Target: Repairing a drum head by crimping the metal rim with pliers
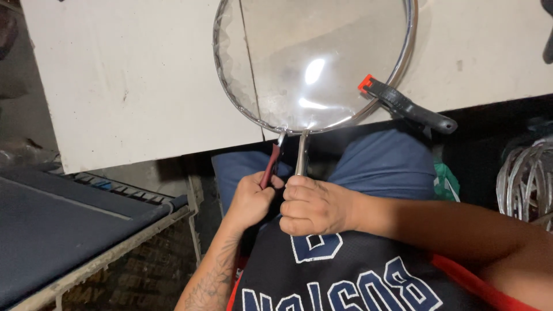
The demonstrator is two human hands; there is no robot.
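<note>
While the right hand closes its grip on the strainer's metal handle, the left hand holds red-handled pliers beside it; the round mesh strainer overhangs the white worktop's near edge; a black clamp pins its rim.

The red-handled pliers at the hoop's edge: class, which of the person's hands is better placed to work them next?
Left. The left hand already grips the red-handled pliers at the wire hoop, while the right hand holds the metal stem.
</note>
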